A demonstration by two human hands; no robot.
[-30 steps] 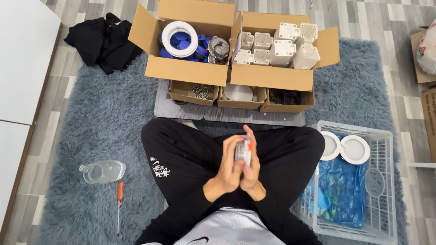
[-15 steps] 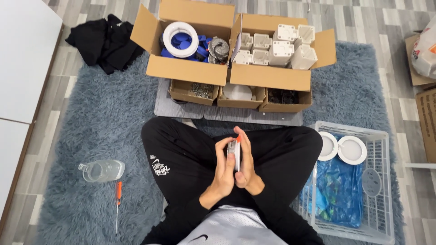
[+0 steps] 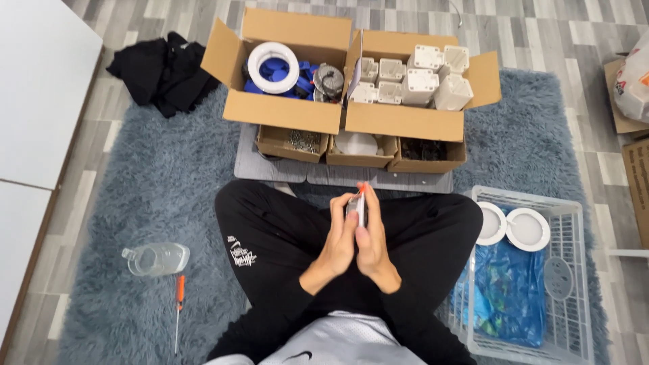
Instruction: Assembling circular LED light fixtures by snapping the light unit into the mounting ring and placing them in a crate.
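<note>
- Grey-blue shag rug [image 3: 135,203] over grey plank flooring; seated cross-legged in black trousers, seen from above.
- Left hand [image 3: 340,242] and right hand [image 3: 373,243] pressed palm to palm above the lap, clasping a small flat part [image 3: 356,206] with an orange tip, held upright between the fingers; only its upper edge visible.
- Near left on the rug: clear plastic jug [image 3: 157,258], lying beside an orange-handled screwdriver [image 3: 178,307].
- Near right: white wire-sided basket [image 3: 574,284] holding two round white discs [image 3: 515,227] and crumpled blue plastic wrap [image 3: 507,297].
- Ahead of the knees: three small open cartons [image 3: 362,150] in a row on a grey mat, contents too small to identify.
- Farther: large cardboard box [image 3: 284,111] with a white ring and blue parts; adjoining cardboard box [image 3: 405,122] packed with white square housings [image 3: 419,78].
- Far left: black cloth heap [image 3: 159,67].
</note>
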